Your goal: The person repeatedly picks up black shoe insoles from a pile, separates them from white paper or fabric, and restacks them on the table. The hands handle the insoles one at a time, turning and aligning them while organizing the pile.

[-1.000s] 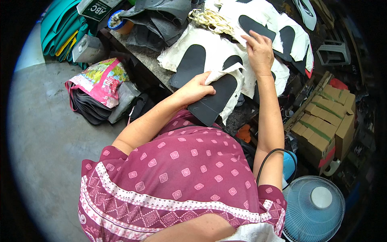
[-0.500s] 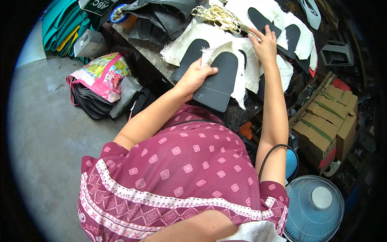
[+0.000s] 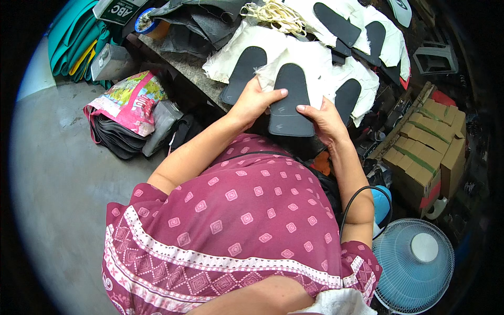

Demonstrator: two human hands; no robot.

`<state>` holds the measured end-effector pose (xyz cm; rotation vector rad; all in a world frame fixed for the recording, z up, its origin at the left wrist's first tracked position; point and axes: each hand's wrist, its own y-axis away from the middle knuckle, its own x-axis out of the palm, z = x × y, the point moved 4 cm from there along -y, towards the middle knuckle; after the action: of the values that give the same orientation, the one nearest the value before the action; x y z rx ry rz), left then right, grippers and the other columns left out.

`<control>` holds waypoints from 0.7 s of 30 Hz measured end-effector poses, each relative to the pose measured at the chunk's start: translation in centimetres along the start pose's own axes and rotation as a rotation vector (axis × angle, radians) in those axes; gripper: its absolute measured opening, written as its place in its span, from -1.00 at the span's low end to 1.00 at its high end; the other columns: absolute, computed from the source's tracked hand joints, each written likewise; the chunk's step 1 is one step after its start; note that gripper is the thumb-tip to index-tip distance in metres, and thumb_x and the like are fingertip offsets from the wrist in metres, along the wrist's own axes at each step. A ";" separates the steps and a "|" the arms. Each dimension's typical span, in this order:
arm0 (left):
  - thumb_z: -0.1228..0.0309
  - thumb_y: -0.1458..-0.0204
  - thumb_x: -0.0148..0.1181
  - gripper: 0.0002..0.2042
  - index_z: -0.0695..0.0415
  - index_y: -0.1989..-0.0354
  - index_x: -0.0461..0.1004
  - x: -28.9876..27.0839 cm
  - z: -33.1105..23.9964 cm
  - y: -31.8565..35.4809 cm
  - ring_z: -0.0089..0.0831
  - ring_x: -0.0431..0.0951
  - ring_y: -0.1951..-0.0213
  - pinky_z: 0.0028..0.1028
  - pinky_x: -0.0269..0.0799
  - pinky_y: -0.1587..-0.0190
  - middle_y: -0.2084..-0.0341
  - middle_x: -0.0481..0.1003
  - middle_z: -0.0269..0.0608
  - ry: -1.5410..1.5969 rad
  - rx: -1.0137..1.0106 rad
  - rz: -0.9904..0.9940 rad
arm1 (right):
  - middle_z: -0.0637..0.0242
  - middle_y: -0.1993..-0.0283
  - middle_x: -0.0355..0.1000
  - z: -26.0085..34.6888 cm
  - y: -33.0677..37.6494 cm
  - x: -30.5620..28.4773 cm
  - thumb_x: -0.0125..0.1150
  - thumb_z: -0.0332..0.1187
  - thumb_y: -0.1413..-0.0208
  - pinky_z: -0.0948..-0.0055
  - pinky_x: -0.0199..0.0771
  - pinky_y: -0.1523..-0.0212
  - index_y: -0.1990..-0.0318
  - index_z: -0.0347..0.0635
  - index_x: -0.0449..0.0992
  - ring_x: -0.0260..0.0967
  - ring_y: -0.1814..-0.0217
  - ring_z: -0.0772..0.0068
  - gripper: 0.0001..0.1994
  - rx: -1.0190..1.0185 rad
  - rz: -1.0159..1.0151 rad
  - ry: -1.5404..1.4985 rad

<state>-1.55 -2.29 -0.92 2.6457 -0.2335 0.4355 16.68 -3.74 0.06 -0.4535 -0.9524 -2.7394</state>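
A black panel (image 3: 291, 100) with a rounded far end and a straight near edge is held between my hands, with frayed white cloth (image 3: 310, 55) spreading around its rounded end. My left hand (image 3: 254, 105) is closed on its left edge, thumb lying on top. On its right edge, my right hand (image 3: 329, 123) grips it with the thumb on top and the fingers mostly hidden beneath. Similar black pieces on white cloth lie on the bench: a left one (image 3: 249, 65), a right one (image 3: 347, 97) and a far one (image 3: 336, 23).
Cream cord (image 3: 275, 16) lies in a tangle on the bench beside dark grey cloth (image 3: 202, 23) and a blue-rimmed tub (image 3: 149, 23). A pink bag (image 3: 128, 102) of black pieces sits on the floor at left. Cardboard boxes (image 3: 420, 142) and a fan (image 3: 417, 262) stand at right.
My right hand has come back from the far cloth pieces and taken the panel's right edge. The panel now sits straighter, held by both hands.
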 end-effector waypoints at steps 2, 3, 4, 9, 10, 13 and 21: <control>0.47 -0.07 0.29 -0.63 0.28 -0.05 0.41 -0.3 0.4 0.6 -0.46 0.59 0.22 -0.50 0.55 0.23 0.20 0.56 -0.19 -0.023 -0.040 0.037 | 0.23 0.10 0.54 0.0 0.1 -1.8 0.39 -0.49 0.00 0.43 0.58 0.13 -0.10 -0.35 0.42 0.53 0.16 0.44 -0.53 -0.029 -0.059 0.024; 0.46 -0.07 0.29 -0.66 0.28 -0.01 0.42 -0.3 0.6 1.0 -0.48 0.59 0.29 -0.53 0.55 0.33 0.24 0.56 -0.19 0.006 -0.067 0.060 | 0.24 0.11 0.55 0.1 -0.1 -2.9 0.37 -0.48 -0.03 0.44 0.59 0.15 -0.10 -0.35 0.43 0.54 0.19 0.46 -0.55 -0.033 -0.075 0.050; 0.46 -0.07 0.29 -0.68 0.29 0.03 0.43 -0.4 0.6 1.4 -0.50 0.60 0.36 -0.55 0.55 0.42 0.29 0.57 -0.19 0.035 -0.093 0.080 | 0.24 0.13 0.55 0.2 -0.3 -4.1 0.35 -0.47 -0.05 0.46 0.59 0.17 -0.10 -0.35 0.43 0.54 0.22 0.47 -0.56 -0.028 -0.104 0.056; 0.16 -0.10 0.30 -0.69 0.20 0.39 0.51 1.6 1.5 2.6 -0.67 0.44 0.68 -0.67 0.28 0.68 0.65 0.45 -0.38 -0.214 -0.256 0.219 | 0.32 0.25 0.58 0.7 -0.3 -7.4 0.34 -0.44 -0.10 0.59 0.51 0.29 0.07 -0.31 0.57 0.50 0.33 0.60 -0.75 -0.122 -0.157 0.121; 0.13 -0.11 0.30 -0.67 0.19 0.41 0.51 1.9 1.6 2.8 -0.68 0.41 0.70 -0.68 0.28 0.67 0.66 0.44 -0.41 -0.200 -0.249 0.192 | 0.32 0.26 0.58 0.9 -0.2 -7.9 0.33 -0.45 -0.10 0.58 0.51 0.29 0.06 -0.31 0.56 0.51 0.32 0.59 -0.75 -0.116 -0.217 0.149; 0.16 -0.13 0.27 -0.70 0.19 0.37 0.57 1.9 1.7 2.7 -0.66 0.43 0.63 -0.63 0.35 0.58 0.63 0.46 -0.41 -0.211 -0.211 0.187 | 0.30 0.25 0.58 1.8 0.2 -8.7 0.32 -0.46 -0.10 0.57 0.53 0.29 0.08 -0.30 0.55 0.53 0.31 0.55 -0.76 -0.151 -0.320 0.089; 0.52 -0.14 0.15 -0.86 0.37 0.22 0.51 -0.7 -0.4 -0.7 -0.42 0.62 0.48 -0.51 0.63 0.41 0.36 0.60 -0.01 0.077 -0.085 0.041 | 0.50 0.43 0.46 1.8 -0.7 -8.9 0.37 -0.49 -0.05 0.80 0.19 0.61 0.24 -0.11 0.44 0.26 0.56 0.80 -0.81 -0.201 -0.252 -0.042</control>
<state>-2.16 -1.47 -1.13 2.5396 -0.2758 0.5276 25.17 -1.30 -2.14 -0.4540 -0.7946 -3.0828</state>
